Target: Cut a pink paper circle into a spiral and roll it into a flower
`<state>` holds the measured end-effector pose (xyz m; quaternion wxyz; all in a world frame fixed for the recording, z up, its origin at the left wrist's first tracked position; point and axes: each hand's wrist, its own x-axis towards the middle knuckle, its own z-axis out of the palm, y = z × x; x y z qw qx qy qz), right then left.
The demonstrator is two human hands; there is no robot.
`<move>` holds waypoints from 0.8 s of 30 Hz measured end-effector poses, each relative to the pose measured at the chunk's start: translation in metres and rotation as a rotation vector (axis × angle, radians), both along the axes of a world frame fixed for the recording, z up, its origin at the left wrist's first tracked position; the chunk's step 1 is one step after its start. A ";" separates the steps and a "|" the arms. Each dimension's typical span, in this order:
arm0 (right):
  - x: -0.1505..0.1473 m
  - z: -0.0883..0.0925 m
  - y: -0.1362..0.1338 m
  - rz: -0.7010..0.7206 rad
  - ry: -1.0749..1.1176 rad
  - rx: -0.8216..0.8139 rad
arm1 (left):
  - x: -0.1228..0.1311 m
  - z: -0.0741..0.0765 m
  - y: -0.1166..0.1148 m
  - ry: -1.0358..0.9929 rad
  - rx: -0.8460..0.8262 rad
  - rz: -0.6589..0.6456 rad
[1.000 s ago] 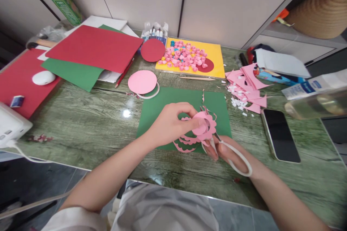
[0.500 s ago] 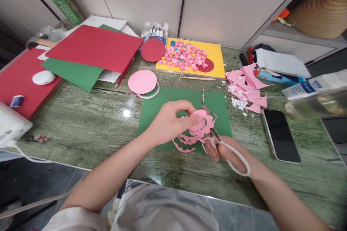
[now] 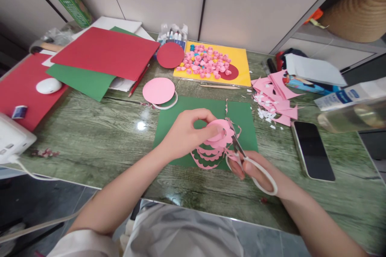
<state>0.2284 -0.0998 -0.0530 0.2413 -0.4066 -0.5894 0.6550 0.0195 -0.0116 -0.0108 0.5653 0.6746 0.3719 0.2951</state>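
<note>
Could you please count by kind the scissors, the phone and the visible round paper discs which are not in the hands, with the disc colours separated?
Scissors, in the right hand: 1
Phone: 1
Red discs: 2
Pink disc: 1
Total: 5

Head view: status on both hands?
Left hand pinching scalloped pink paper. Right hand holding white-handled metal scissors at paper's edge. Curved pink paper strips close below.

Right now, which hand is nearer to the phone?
The right. The right hand, holding the scissors, is left of the phone, apart from it. The left hand, pinching the scalloped pink paper, is farther left.
</note>
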 end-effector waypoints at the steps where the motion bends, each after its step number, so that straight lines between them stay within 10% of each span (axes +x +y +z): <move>1: 0.000 0.001 0.000 -0.001 -0.010 -0.007 | 0.000 0.000 0.000 -0.004 0.001 0.000; 24: 0.001 0.006 -0.003 -0.013 -0.016 -0.106 | -0.004 0.004 0.005 -0.027 0.007 0.046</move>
